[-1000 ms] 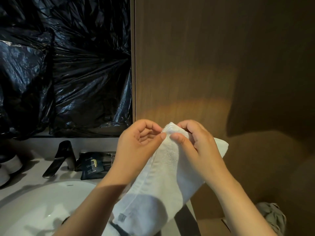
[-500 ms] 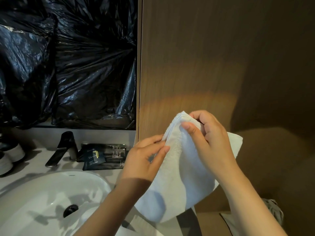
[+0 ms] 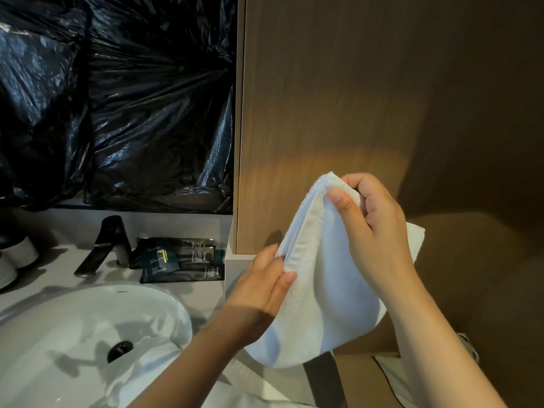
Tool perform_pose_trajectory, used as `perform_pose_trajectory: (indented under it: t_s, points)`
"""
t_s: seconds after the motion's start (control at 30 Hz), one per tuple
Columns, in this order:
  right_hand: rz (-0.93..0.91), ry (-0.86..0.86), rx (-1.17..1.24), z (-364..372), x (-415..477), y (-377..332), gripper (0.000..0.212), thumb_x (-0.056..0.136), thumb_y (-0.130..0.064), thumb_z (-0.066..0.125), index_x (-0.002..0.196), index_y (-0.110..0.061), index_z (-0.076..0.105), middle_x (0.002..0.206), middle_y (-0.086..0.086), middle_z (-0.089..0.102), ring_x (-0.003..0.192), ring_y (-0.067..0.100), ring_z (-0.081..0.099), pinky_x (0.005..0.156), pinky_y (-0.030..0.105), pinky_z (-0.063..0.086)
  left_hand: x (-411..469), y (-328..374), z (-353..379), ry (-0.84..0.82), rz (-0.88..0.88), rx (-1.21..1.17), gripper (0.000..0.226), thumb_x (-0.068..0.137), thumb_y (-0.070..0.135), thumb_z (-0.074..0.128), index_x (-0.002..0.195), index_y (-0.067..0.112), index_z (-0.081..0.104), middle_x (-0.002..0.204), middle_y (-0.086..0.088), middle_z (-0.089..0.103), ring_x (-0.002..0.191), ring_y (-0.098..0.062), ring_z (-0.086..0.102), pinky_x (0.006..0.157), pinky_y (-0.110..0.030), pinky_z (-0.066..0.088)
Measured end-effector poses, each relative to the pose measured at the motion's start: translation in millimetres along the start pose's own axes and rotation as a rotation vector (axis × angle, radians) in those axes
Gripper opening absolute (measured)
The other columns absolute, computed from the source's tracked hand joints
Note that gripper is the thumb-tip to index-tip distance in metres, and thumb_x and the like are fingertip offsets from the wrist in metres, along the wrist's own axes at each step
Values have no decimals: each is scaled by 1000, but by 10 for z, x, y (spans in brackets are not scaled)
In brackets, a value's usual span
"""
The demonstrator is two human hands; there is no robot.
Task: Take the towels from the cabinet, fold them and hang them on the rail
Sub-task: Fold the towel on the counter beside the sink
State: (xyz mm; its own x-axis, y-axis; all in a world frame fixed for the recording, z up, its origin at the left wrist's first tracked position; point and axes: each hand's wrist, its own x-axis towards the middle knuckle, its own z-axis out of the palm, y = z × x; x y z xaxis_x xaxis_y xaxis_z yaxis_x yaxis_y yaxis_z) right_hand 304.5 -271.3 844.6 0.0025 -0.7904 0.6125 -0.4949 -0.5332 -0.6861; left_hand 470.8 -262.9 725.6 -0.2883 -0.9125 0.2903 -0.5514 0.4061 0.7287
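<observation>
At the far left of the counter stand two white jars [image 3: 17,257], below crumpled black plastic sheeting [image 3: 117,98] that covers the wall. Next comes a dark faucet [image 3: 103,248] over the white sink [image 3: 73,304], with dark sachets [image 3: 182,260] lying just beside the faucet's base. Further right, the left hand [image 3: 259,295] pinches a folded white towel [image 3: 332,304] low on its left edge, thumb in front and nearly straight fingers behind. The towel hangs in the air in front of a wooden panel [image 3: 323,98], above the counter's right end. The right hand [image 3: 374,231] grips its top corner, thumb pressed on the near face and fingers curled behind.
</observation>
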Motion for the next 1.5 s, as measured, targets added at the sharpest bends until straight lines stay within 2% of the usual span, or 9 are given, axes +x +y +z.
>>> perform_pose_trajectory:
  t_s: [0.23,0.43,0.6,0.7,0.8,0.93,1.23,1.4,1.5]
  points:
    - [42,62,-29,-113,19,138,7,97,-42,52,95,-37,55,92,-22,58,92,2,57,68,4,44,-58,-278,101,90,-70,-49,49,90,62,24,84,27,58,91,19,49,86,3,51,74,-15,43]
    - [88,118,-103,-213,-8,313,8,98,-41,50,91,-37,53,88,-21,57,87,-1,55,63,2,40,5,-274,-345,257,176,83,44,96,41,36,63,14,50,73,13,42,73,2,46,66,-5,32]
    - [232,78,-70,-134,-207,579,12,99,-42,46,94,-32,51,88,-13,57,81,-3,55,63,15,40,14,-150,-978,62,220,241,44,97,44,39,56,28,39,66,11,44,69,0,49,62,-6,33]
    - [389,24,-60,59,-447,833,17,100,-43,43,91,-31,50,87,-11,59,79,-5,57,58,13,41,69,-295,-987,-173,26,288,51,94,55,36,57,21,37,57,8,38,56,-7,42,57,-13,34]
    - [577,-52,-102,273,-776,1177,23,101,-40,42,90,-22,51,85,-5,59,72,4,57,51,9,40,68,-648,-579,-356,-137,379,50,99,45,44,57,18,40,61,2,44,62,-12,42,60,-24,32]
    - [756,-101,-178,397,-1192,1607,27,102,-37,42,94,-12,51,86,2,61,75,15,58,58,28,39,-165,-1100,110,-319,-133,446,41,99,39,47,80,8,66,88,-12,67,83,-27,60,71,-32,39]
    - [813,-29,-334,449,-1423,2054,26,102,-31,44,91,-8,49,79,4,55,68,22,49,60,31,33,-133,-1385,384,-282,-108,355,42,99,44,44,78,12,63,82,-10,63,77,-28,60,68,-35,45]
    - [814,-22,-411,565,-1324,2279,27,102,-32,43,94,-8,51,69,-5,49,59,0,44,47,13,27,68,-1472,438,-168,-45,439,42,99,44,46,86,10,69,91,-12,65,82,-33,62,70,-36,44]
    - [858,-70,-462,591,-1311,2459,32,102,-32,43,97,-2,53,77,8,58,61,19,50,49,27,31,194,-1553,553,-255,-106,477,44,99,47,42,97,13,70,100,-11,68,92,-32,62,75,-35,46]
